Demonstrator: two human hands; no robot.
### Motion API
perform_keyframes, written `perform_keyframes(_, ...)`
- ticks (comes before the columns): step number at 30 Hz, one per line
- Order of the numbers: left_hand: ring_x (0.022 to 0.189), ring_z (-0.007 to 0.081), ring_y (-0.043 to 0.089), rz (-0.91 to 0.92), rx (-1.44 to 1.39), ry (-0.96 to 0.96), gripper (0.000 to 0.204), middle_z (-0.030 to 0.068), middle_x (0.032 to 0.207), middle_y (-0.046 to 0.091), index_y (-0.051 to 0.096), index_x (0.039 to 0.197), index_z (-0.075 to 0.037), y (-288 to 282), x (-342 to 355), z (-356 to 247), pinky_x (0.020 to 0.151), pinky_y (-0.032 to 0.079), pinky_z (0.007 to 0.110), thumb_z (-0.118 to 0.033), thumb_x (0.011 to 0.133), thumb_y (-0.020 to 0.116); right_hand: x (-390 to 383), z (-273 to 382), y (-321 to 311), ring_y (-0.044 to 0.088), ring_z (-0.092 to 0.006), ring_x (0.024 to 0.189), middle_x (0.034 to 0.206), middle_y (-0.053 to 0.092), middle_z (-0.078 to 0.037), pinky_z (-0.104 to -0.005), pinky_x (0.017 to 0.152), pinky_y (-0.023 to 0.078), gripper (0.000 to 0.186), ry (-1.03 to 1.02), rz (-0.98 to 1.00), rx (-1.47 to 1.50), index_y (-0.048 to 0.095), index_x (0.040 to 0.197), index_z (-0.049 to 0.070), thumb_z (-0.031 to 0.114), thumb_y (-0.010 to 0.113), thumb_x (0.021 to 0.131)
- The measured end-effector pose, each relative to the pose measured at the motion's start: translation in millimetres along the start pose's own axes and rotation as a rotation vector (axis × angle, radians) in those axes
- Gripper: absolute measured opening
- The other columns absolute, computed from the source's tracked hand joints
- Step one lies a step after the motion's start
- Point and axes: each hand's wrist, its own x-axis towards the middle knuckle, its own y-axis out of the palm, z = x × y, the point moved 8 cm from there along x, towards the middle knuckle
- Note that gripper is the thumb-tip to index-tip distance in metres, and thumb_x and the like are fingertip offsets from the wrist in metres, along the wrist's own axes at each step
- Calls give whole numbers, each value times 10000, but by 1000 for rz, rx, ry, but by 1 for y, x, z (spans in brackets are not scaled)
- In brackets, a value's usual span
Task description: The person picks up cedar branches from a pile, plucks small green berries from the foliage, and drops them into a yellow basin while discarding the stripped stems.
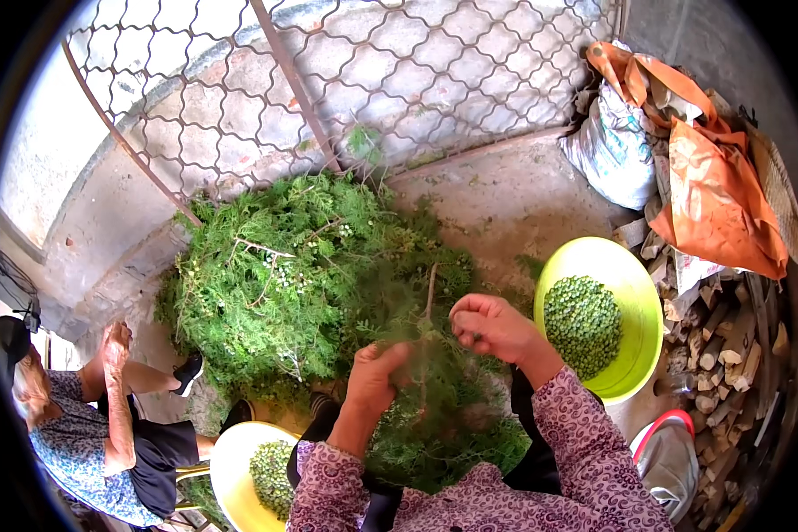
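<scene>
My left hand (375, 377) grips a leafy evergreen branch (421, 381) over my lap. Just right of the branch, my right hand (496, 328) has its fingers curled in a pinch; what they hold is too small to make out. Beyond both hands lies a big pile of cut green branches (275, 266) with small pale berries. A yellow-green basin (634, 324) at my right holds many green berries (581, 319). A second, pale yellow basin (235, 479) at lower left also holds berries (270, 470).
A seated person (93, 434) is at left. A metal lattice (434, 80) stands against the far wall. At right are a white sack (616, 151), orange sheeting (718, 195), stacked firewood (727, 372) and a red-rimmed bag (661, 470).
</scene>
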Motion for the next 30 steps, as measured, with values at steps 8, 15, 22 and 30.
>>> perform_keyframes(8, 641, 131, 580, 17, 10, 1, 65, 30, 811, 638, 620, 838, -68, 1, 3, 8, 491, 424, 272, -65, 773, 627, 8, -6, 13, 465, -32, 579, 672, 525, 33, -197, 481, 369, 140, -276, -73, -681, 585, 798, 50, 175, 640, 767)
perform_keyframes(15, 679, 163, 599, 27, -32, 5, 56, 62, 828, 646, 620, 803, -99, 4, -6, 1, 491, 425, 297, -65, 762, 637, 2, 3, -25, 528, -89, 603, 733, 576, -27, -182, 461, 383, 65, -21, -122, 85, 562, 822, 49, 109, 561, 796)
perform_keyframes(22, 674, 160, 609, 65, -49, 10, 48, 55, 805, 648, 634, 793, -94, 3, -2, 1, 476, 435, 301, -80, 751, 651, 6, -20, 1, 523, -78, 638, 866, 558, -26, -160, 452, 367, 152, 71, 43, -35, 511, 986, 62, 123, 523, 848)
perform_keyframes(30, 664, 140, 615, 67, -6, -19, 79, 29, 791, 647, 639, 824, -89, 0, -2, 10, 491, 475, 288, -87, 747, 656, 8, -25, 18, 448, -35, 564, 729, 542, 40, -170, 449, 327, 149, 114, 117, -213, 574, 892, 65, 171, 621, 799)
